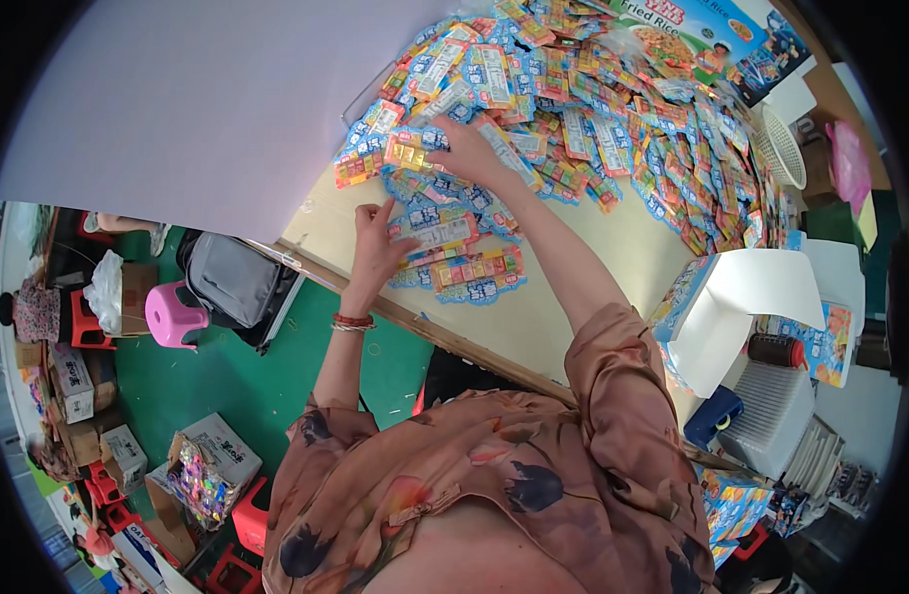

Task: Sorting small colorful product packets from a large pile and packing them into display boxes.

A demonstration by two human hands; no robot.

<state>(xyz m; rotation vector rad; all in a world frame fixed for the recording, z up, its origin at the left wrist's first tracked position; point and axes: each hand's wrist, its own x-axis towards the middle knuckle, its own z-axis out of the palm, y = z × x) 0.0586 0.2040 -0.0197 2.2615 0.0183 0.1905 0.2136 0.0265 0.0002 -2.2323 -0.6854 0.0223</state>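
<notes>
My right hand (474, 154) reaches over the near edge of a large pile of small colourful blister packs (573, 99). Its thumb and fingers close on the end of one blister pack (411, 153) with gold-coloured pieces. Lower and to the left, my left hand (377, 245) has its thumb and forefinger apart, beside a pack lying with its pale printed side up (444, 231). Nothing shows in its grip. Closest to me lies a pack with a row of red and yellow pieces (479, 269). Some packs under my hands are partly hidden.
A large pale panel (197, 99) covers the table's left part. To the right stand an open display box (721, 317), a white basket (779, 148) and stacked clear trays (771, 411). A pink stool (175, 315) and grey backpack (239, 282) are on the green floor.
</notes>
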